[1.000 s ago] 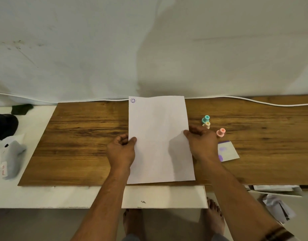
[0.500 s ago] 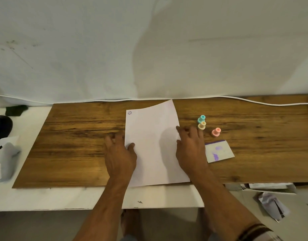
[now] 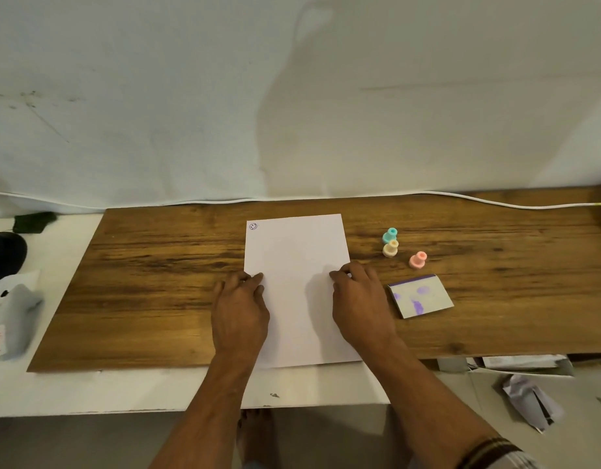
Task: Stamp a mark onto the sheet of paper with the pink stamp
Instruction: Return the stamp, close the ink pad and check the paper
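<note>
Wooden desktop (image 3: 157, 282) carries everything: left hand (image 3: 240, 308) and right hand (image 3: 360, 304) lie flat, unclenched, pinning the sheet of paper (image 3: 297, 265). Right of that sheet, near it, the pink stamp (image 3: 418, 259) stands untouched; picking up and stamping remain.

Makeshift home work corner: a wood-grain board (image 3: 150, 286) laid over a white table (image 3: 123, 390), set against a bare, scuffed white wall (image 3: 157, 96) with a white cable (image 3: 495, 202) along its foot; crumpled paper (image 3: 526, 401) lies on the floor, and bare feet (image 3: 255, 431) show below the table
</note>
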Demonstrator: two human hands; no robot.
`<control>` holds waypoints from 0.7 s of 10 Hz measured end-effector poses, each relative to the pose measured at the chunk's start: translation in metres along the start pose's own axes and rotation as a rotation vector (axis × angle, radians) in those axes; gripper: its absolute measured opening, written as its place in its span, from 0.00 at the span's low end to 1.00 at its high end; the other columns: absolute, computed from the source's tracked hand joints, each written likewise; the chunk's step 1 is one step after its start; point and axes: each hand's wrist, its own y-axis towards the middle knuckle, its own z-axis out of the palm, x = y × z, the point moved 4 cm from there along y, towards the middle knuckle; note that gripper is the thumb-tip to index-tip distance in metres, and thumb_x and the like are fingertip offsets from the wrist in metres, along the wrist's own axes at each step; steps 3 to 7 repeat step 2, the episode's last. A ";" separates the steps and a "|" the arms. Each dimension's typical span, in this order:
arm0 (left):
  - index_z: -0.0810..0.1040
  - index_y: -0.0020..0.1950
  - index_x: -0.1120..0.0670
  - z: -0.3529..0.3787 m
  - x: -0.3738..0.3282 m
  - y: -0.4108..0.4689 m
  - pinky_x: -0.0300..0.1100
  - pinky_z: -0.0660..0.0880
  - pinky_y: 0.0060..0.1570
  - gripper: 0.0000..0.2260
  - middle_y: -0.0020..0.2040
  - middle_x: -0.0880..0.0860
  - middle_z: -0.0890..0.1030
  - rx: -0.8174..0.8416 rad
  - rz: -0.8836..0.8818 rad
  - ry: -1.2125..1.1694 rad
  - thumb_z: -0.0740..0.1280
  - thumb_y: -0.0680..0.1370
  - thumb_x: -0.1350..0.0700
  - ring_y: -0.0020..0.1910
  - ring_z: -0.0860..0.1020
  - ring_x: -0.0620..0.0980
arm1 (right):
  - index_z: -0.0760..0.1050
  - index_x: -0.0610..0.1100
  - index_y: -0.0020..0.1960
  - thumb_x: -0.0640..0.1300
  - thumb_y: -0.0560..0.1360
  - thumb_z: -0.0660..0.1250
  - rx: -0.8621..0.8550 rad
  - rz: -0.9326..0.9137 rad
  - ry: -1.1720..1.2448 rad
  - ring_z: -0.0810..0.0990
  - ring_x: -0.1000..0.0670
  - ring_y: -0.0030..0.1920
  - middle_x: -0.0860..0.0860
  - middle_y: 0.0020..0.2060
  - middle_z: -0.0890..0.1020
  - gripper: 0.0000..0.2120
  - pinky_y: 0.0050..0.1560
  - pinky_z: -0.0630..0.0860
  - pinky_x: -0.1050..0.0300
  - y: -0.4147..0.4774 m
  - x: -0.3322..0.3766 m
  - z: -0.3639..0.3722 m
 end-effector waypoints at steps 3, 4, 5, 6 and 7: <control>0.81 0.65 0.58 -0.004 -0.006 -0.008 0.55 0.70 0.70 0.15 0.64 0.58 0.82 0.081 -0.014 0.067 0.70 0.80 0.56 0.62 0.79 0.58 | 0.72 0.45 0.77 0.44 0.82 0.69 0.026 -0.021 -0.012 0.71 0.41 0.74 0.44 0.74 0.76 0.24 0.69 0.75 0.46 -0.007 0.006 -0.010; 0.81 0.65 0.58 -0.004 -0.006 -0.008 0.55 0.70 0.70 0.15 0.64 0.58 0.82 0.081 -0.014 0.067 0.70 0.80 0.56 0.62 0.79 0.58 | 0.72 0.45 0.77 0.44 0.82 0.69 0.026 -0.021 -0.012 0.71 0.41 0.74 0.44 0.74 0.76 0.24 0.69 0.75 0.46 -0.007 0.006 -0.010; 0.81 0.65 0.58 -0.004 -0.006 -0.008 0.55 0.70 0.70 0.15 0.64 0.58 0.82 0.081 -0.014 0.067 0.70 0.80 0.56 0.62 0.79 0.58 | 0.72 0.45 0.77 0.44 0.82 0.69 0.026 -0.021 -0.012 0.71 0.41 0.74 0.44 0.74 0.76 0.24 0.69 0.75 0.46 -0.007 0.006 -0.010; 0.81 0.65 0.58 -0.004 -0.006 -0.008 0.55 0.70 0.70 0.15 0.64 0.58 0.82 0.081 -0.014 0.067 0.70 0.80 0.56 0.62 0.79 0.58 | 0.72 0.45 0.77 0.44 0.82 0.69 0.026 -0.021 -0.012 0.71 0.41 0.74 0.44 0.74 0.76 0.24 0.69 0.75 0.46 -0.007 0.006 -0.010; 0.81 0.65 0.58 -0.004 -0.006 -0.008 0.55 0.70 0.70 0.15 0.64 0.58 0.82 0.081 -0.014 0.067 0.70 0.80 0.56 0.62 0.79 0.58 | 0.72 0.45 0.77 0.44 0.82 0.69 0.026 -0.021 -0.012 0.71 0.41 0.74 0.44 0.74 0.76 0.24 0.69 0.75 0.46 -0.007 0.006 -0.010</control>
